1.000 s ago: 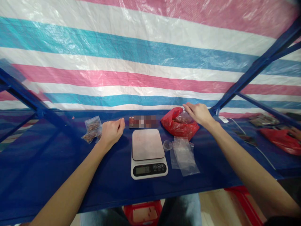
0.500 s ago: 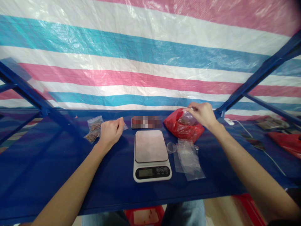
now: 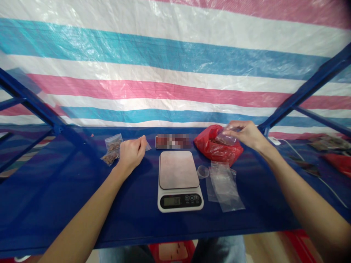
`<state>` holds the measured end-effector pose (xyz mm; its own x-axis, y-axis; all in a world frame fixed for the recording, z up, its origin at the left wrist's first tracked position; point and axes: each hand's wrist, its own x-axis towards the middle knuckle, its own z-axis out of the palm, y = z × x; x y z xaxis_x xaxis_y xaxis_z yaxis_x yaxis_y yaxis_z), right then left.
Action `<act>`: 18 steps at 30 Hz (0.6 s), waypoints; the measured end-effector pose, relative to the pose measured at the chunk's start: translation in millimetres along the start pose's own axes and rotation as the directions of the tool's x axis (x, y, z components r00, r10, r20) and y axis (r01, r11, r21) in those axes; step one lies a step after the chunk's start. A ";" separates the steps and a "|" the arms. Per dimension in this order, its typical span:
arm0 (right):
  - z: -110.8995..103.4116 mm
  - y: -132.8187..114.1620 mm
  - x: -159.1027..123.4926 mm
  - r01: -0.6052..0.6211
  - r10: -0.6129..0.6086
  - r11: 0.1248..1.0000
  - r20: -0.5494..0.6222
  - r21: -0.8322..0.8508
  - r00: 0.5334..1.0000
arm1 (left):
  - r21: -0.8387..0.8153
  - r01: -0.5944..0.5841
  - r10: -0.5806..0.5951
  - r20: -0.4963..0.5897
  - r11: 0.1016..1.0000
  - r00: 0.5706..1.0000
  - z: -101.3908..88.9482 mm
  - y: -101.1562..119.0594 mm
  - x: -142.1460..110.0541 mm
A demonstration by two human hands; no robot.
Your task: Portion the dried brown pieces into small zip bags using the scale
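My left hand is closed in a loose fist above the blue table, left of the scale. A corner of clear plastic shows beside its fingers; whether they grip it is hidden. Just left of this hand lie small zip bags with brown bits inside. My right hand pinches a crinkled piece of clear plastic over the mouth of an open red plastic bag. I cannot tell whether that piece is a bag or a cup. Dark reddish-brown contents show inside the red bag.
A white kitchen scale reading about 0.0 stands in the middle. Beside it are a small clear cup and flat clear zip bags. Behind lies a blurred-out box. Blue frame bars and a striped sheet enclose the table.
My right hand has drawn slightly right with the clear plastic, uncovering more of the red bag's contents. My left hand keeps its place by the zip bags. The view has shifted a little.
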<state>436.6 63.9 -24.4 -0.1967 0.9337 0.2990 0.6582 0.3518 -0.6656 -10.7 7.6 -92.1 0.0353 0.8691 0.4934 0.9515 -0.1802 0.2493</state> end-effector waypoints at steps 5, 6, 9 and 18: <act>-1.6 -13.4 4.9 -0.017 0.016 1.000 0.063 0.015 0.998 | -0.026 -0.005 0.005 -0.004 1.000 1.000 0.7 0.3 -1.3; -3.0 -15.5 5.6 -0.018 0.018 1.000 0.055 0.007 0.998 | -0.026 -0.005 0.005 -0.002 1.000 1.000 0.7 0.4 -1.4; -8.8 -17.2 7.1 0.020 -0.023 0.999 -0.067 -0.038 0.997 | -0.027 -0.006 0.006 -0.001 1.000 1.000 0.4 0.9 -1.4; -14.8 -9.9 3.4 0.126 -0.118 0.918 0.044 -0.377 0.992 | -0.080 -0.076 0.072 -0.055 0.994 0.996 4.6 0.0 -2.3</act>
<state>440.2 62.6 -6.6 -0.3048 0.8876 0.3452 0.8531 0.4156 -0.3154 -9.4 7.8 -97.1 0.0869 0.8273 0.5550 0.9185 -0.2823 0.2770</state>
